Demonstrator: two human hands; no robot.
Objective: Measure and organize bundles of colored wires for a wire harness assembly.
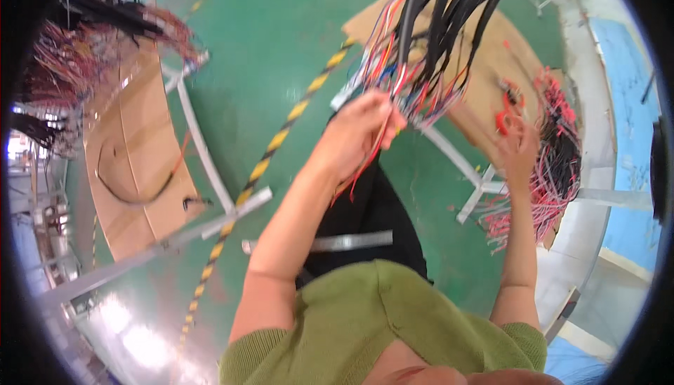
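Observation:
My left hand (361,132) is closed around thin coloured wires (379,132), red and white among them, at the stripped ends of a black cable bundle (449,20). The thick black cables come down from the upper edge and fan out into red, blue, white and orange strands. My right hand (518,149) is over the right side of the cardboard, with its fingers at a red-handled cutting tool (511,104), possibly scissors or snips. Motion blurs those fingers, so whether they grip the tool cannot be made out.
Brown cardboard (484,97) lies on a metal frame (453,157) ahead of me. Pink-and-black wire bundles (554,167) are piled at the right. Another cardboard-covered stand (137,160) on the left carries more wire bundles (84,55). Yellow-black tape (281,132) crosses the green floor.

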